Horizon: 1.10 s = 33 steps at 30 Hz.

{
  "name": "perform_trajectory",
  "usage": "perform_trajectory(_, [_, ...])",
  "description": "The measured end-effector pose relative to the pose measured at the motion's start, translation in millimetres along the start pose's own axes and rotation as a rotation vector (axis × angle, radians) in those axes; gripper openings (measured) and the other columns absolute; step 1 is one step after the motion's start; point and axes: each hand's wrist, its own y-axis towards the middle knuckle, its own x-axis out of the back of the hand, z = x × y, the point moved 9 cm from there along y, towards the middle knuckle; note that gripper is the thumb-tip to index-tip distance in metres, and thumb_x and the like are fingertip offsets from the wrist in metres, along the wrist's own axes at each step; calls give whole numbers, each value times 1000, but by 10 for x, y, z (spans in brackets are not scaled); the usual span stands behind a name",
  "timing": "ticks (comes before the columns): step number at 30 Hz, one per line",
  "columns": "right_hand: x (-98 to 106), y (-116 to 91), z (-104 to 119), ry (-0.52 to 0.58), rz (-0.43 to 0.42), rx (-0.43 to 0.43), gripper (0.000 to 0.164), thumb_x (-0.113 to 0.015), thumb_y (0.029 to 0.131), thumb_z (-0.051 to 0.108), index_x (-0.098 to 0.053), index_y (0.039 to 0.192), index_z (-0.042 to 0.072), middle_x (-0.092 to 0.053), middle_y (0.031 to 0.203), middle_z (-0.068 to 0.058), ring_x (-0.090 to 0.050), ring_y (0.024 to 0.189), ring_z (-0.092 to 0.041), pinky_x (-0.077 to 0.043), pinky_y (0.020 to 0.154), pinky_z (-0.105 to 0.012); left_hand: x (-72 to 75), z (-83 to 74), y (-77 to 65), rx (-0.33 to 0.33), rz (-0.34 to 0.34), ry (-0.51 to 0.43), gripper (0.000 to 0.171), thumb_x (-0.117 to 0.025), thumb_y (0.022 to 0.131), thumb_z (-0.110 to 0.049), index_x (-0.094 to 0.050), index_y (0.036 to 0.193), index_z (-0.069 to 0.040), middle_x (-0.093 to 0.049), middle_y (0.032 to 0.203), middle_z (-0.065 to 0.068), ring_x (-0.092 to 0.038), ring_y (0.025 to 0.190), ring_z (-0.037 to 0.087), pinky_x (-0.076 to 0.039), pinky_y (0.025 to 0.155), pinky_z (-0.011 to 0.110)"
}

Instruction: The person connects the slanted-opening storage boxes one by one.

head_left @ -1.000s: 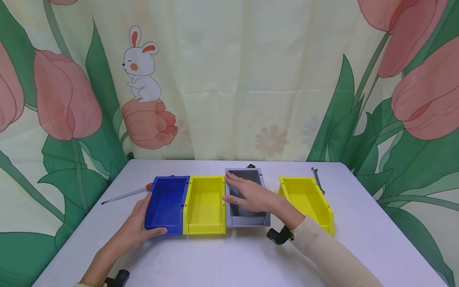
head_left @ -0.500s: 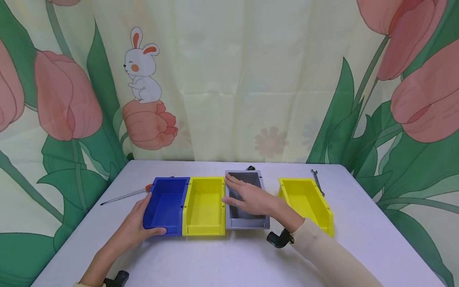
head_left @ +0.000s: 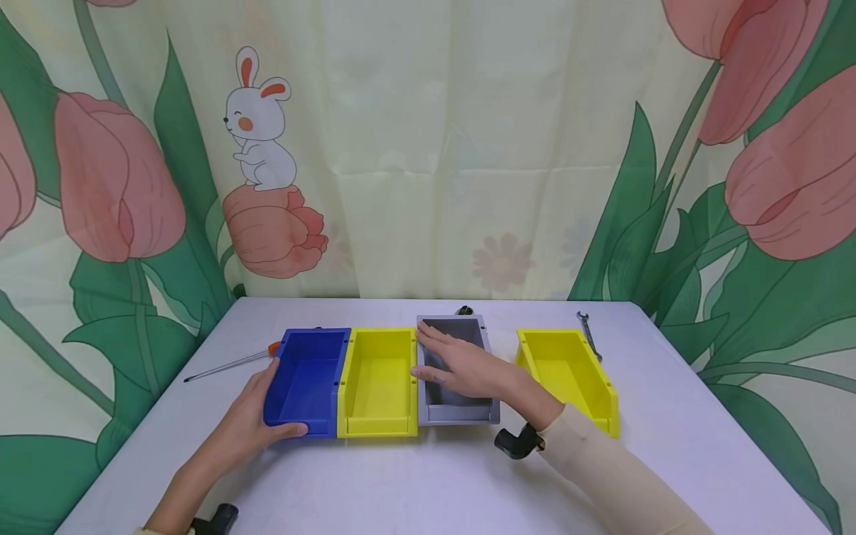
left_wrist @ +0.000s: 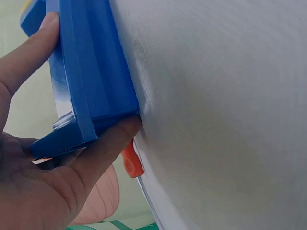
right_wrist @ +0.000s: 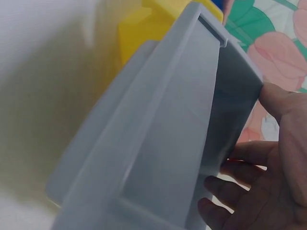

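Note:
My left hand (head_left: 247,420) holds the near left corner of a blue storage bin (head_left: 309,379); its thumb bends round the front and the fingers lie along the left side. A yellow bin (head_left: 379,383) stands against the blue one. To its right is a grey bin (head_left: 458,412), slightly farther back. My right hand (head_left: 464,368) reaches over the grey bin with fingers extended, fingertips at its left wall and thumb over the rim by the yellow bin. From the right wrist view, the fingers (right_wrist: 225,189) dip inside the grey bin, loosely spread.
A second yellow bin (head_left: 568,379) stands apart on the right, with a wrench (head_left: 588,336) beside it. An orange-handled screwdriver (head_left: 230,365) lies left of the blue bin. Behind the grey bin, a small dark object (head_left: 464,310) shows. A printed curtain (head_left: 414,148) hangs behind the white table (head_left: 401,490).

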Motion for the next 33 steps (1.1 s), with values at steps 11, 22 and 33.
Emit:
perform_trajectory(11, [-23, -20, 1, 5, 11, -2, 85, -53, 106, 61, -17, 171, 19, -9, 181, 3, -22, 166, -30, -26, 135, -53, -4, -8, 33, -9, -5, 10, 143, -93, 75, -56, -1, 169, 0, -20, 166, 39, -32, 147, 62, -37, 114, 78])
perform_trajectory(22, [-33, -4, 23, 7, 23, -10, 84, -53, 106, 61, -16, 171, 22, -9, 181, 2, -23, 166, -29, -28, 134, -51, 0, 16, 20, -16, -9, 14, 142, -93, 76, -55, -1, 169, 1, -21, 165, 39, -33, 146, 62, -38, 113, 78])
perform_trajectory(33, [-57, 28, -20, 38, 29, -4, 84, -55, 106, 59, -22, 170, 17, -10, 181, 0, -20, 167, -24, -28, 134, -51, -10, 23, 18, -11, -6, 11, 144, -91, 75, -59, 1, 169, -1, -20, 166, 39, -33, 146, 62, -37, 114, 78])
